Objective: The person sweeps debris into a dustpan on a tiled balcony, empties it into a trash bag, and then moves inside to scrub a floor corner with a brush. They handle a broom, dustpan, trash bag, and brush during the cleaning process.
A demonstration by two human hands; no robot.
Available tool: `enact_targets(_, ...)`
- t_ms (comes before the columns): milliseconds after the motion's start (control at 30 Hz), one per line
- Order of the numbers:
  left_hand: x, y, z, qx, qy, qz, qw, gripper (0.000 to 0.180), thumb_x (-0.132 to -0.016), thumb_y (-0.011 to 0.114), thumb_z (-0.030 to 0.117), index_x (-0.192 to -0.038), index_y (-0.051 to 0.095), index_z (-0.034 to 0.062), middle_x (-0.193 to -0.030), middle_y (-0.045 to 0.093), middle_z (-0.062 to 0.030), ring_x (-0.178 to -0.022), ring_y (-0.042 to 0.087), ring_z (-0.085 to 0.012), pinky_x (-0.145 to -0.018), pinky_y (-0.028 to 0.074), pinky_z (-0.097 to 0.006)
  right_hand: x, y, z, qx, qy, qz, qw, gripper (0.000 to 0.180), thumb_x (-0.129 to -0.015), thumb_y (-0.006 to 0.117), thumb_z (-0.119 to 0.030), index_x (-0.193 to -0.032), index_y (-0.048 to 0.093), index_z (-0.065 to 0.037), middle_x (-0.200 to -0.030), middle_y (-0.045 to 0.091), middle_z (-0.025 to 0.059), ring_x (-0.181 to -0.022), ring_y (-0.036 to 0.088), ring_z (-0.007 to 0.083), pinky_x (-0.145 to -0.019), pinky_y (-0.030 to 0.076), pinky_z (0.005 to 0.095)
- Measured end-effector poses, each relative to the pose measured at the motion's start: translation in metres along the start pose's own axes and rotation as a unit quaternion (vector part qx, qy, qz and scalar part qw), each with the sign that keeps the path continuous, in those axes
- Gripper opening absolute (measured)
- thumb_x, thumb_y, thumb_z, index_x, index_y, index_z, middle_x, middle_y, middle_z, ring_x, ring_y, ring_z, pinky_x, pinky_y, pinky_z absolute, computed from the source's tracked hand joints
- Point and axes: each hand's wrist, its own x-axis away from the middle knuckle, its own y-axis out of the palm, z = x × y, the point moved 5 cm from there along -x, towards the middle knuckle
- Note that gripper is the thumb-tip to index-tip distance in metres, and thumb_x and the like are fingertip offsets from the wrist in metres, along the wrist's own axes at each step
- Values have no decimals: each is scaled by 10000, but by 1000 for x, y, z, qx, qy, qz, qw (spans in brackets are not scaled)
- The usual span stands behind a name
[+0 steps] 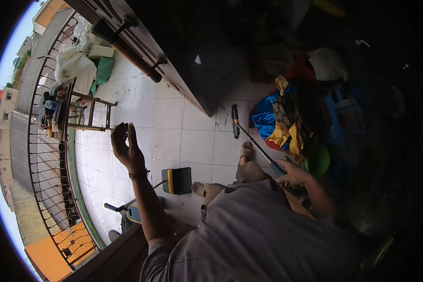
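Note:
My left hand (125, 145) is raised over the white floor tiles (174, 117), fingers loosely apart, holding nothing. My right hand (292, 173) grips the blue end of a long thin handle (258, 146). The handle slants up and left to a dark flat head (234, 121) that rests on the tiles by the dark wall's corner. A dark dustpan (177, 181) with a yellow edge stands near my foot (246, 151).
A pile of blue and yellow cloth (279, 120) lies right of the handle, with a green round item (318, 160) beside it. A wooden stand (87, 113) with bottles stands by the balcony railing (47, 155). White sacks (75, 66) lie at the far end.

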Motion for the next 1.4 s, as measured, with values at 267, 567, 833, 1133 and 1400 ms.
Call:
enact_targets(267, -17, 175, 80, -159, 252, -252, 921, 183, -801, 691, 76, -965, 624, 34, -809, 636, -83, -757, 615, -222, -700, 483, -329, -105, -77, 15, 33, 98, 112, 988, 526, -701, 632, -137, -1133, 433, 86, -858, 645, 218, -705, 684, 284, -524, 557, 373)
enact_targets(567, 82, 382, -148, -566, 427, -541, 452, 372, -876, 530, 247, -1179, 614, 49, -1205, 584, -170, -1182, 501, -341, -987, 330, -569, -206, -79, 18, -101, 133, 59, 984, 406, -753, 667, -140, -1067, 545, 85, -786, 659, 153, -622, 662, 234, -521, 541, 355)
enact_targets(833, 54, 426, -188, -637, 426, -557, 321, 378, -869, 541, 249, -1180, 624, 51, -1204, 593, -193, -1174, 519, -362, -974, 341, -602, -246, -34, -40, -234, 97, 158, 955, 212, -783, 662, -157, -871, 561, 8, -671, 575, 62, -513, 579, 170, -435, 502, 337)
enact_targets(1133, 53, 385, -166, -649, 396, -567, 317, 385, -860, 555, 252, -1180, 635, 53, -1203, 604, -219, -1164, 541, -387, -959, 354, -640, -256, -91, -90, -120, 3, 233, 965, 230, -869, 596, -191, -953, 546, 17, -624, 544, 64, -437, 560, 175, -396, 484, 323)
enact_targets(1400, 34, 381, -127, -476, 206, -646, 560, 317, -811, 603, 252, -1058, 649, 59, -1033, 668, -177, -1043, 601, -382, -987, 353, -599, -411, -276, -170, -36, -64, 290, 954, 226, -894, 485, -169, -1039, 584, -27, -739, 623, 152, -633, 618, 270, -584, 499, 390)
